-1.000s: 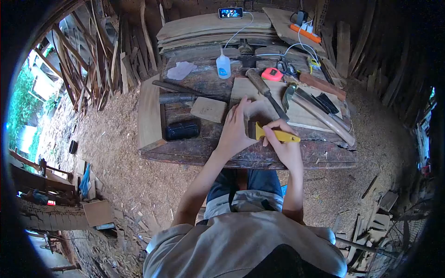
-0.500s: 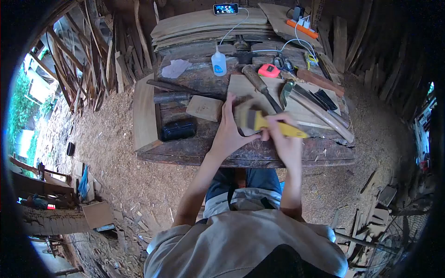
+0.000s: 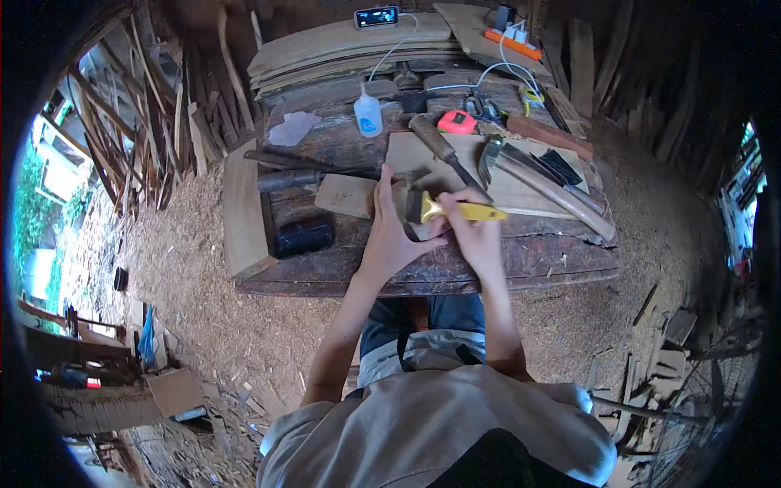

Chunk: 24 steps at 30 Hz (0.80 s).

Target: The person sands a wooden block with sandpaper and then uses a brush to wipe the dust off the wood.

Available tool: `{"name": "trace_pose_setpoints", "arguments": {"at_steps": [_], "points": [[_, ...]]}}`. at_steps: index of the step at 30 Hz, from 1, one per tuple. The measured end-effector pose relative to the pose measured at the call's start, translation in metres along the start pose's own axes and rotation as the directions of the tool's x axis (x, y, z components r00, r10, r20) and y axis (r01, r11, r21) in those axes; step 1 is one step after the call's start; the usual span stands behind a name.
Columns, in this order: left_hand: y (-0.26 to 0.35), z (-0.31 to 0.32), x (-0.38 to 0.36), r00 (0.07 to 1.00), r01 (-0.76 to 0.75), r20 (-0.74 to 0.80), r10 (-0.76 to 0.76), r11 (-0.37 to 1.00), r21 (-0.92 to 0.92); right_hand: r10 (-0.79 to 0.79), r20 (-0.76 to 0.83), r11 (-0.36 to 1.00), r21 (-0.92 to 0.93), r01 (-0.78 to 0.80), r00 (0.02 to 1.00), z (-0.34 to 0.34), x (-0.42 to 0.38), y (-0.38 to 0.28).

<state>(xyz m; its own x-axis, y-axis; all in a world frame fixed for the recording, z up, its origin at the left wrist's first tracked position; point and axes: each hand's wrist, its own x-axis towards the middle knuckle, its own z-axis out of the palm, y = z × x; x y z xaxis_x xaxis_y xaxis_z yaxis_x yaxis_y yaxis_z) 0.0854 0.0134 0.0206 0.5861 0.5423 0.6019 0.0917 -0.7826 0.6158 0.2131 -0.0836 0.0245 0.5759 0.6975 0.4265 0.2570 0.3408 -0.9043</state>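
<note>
My right hand is closed around the yellow handle of a paintbrush, its dark bristles pointing left. Those bristles meet a small pale wooden piece, partly hidden by the brush and my fingers. On the left side of this piece, my left hand steadies it, with fingers pointing away from me and thumb stretched right below it. A flat wooden block lies just left of my left fingers. Beyond the brush, a wooden-handled tool rests across a pale board.
The worn workbench also carries a hammer, a red tape measure, a glue bottle and a black case. A phone stands on stacked boards at the back. Wood shavings cover the floor.
My right hand and the brush have shifted left, closer to my left hand. The whole view has also moved slightly, so the bench items appear further left.
</note>
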Motion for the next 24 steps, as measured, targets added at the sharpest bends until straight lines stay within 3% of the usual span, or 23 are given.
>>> {"name": "trace_pose_setpoints", "arguments": {"at_steps": [3, 4, 6, 8, 9, 10, 12, 13, 14, 16, 18, 20, 21, 22, 24], "points": [[-0.003, -0.002, -0.003, 0.993, 0.084, 0.084, -0.078, 0.994, -0.065, 0.108, -0.099, 0.991, 0.093, -0.099, 0.989, -0.015, 0.007, 0.0], [-0.002, -0.003, -0.003, 0.98, 0.149, 0.141, -0.142, 0.988, -0.042, 0.045, -0.203, 0.989, 0.147, -0.015, 0.978, -0.023, 0.009, -0.008], [0.006, -0.002, -0.003, 0.983, 0.145, 0.122, -0.14, 0.989, -0.04, -0.019, -0.345, 1.0, -0.004, 0.019, 0.939, -0.052, 0.009, -0.019], [0.011, -0.001, -0.002, 0.994, 0.091, 0.048, -0.093, 0.995, 0.047, 0.052, -0.373, 0.995, -0.055, -0.078, 0.926, -0.079, 0.001, -0.039], [0.007, 0.002, -0.003, 0.997, 0.079, 0.023, -0.08, 0.997, 0.019, -0.112, -0.393, 0.968, -0.249, 0.011, 0.913, -0.088, -0.004, -0.039], [0.007, 0.005, -0.004, 0.997, 0.061, 0.034, -0.062, 0.998, 0.013, -0.12, -0.411, 0.968, -0.252, 0.014, 0.904, -0.09, -0.006, -0.052], [0.007, 0.006, -0.006, 0.996, -0.045, -0.087, 0.035, 0.992, -0.117, 0.128, -0.088, 0.958, -0.247, -0.147, 0.988, -0.098, -0.012, -0.09], [0.004, 0.008, -0.008, 0.997, -0.052, -0.067, 0.04, 0.98, -0.192, 0.34, -0.05, 0.861, -0.385, -0.333, 0.939, -0.096, -0.011, -0.111], [0.003, 0.007, -0.011, 0.997, -0.069, -0.044, 0.062, 0.978, -0.195, 0.336, -0.078, 0.864, -0.371, -0.34, 0.939, -0.096, -0.012, -0.109], [0.013, 0.005, -0.013, 0.977, -0.15, 0.13, 0.168, 0.979, -0.14, 0.121, 0.164, 0.795, -0.607, 0.003, 0.979, -0.096, -0.014, -0.098], [0.017, 0.006, -0.018, 0.956, -0.154, 0.214, 0.2, 0.965, -0.214, 0.175, 0.199, 0.855, -0.517, -0.049, 0.964, -0.102, -0.019, -0.077], [0.016, 0.007, -0.021, 0.939, -0.114, 0.289, 0.187, 0.96, -0.254, 0.361, 0.32, 0.794, -0.598, -0.109, 0.876, -0.105, -0.019, -0.075], [0.011, 0.012, -0.023, 0.935, -0.15, 0.259, 0.244, 0.93, -0.335, 0.496, 0.365, 0.809, -0.524, -0.267, 0.788, -0.113, -0.015, -0.072], [0.016, 0.017, -0.024, 0.958, -0.137, 0.173, 0.23, 0.892, -0.43, 0.486, 0.352, 0.816, -0.51, -0.271, 0.8, -0.118, -0.015, -0.07], [0.026, 0.01, -0.021, 0.923, -0.049, 0.337, 0.185, 0.926, -0.375, 0.591, 0.418, 0.803, -0.214, -0.557, 0.69, -0.123, -0.016, -0.066]]}}
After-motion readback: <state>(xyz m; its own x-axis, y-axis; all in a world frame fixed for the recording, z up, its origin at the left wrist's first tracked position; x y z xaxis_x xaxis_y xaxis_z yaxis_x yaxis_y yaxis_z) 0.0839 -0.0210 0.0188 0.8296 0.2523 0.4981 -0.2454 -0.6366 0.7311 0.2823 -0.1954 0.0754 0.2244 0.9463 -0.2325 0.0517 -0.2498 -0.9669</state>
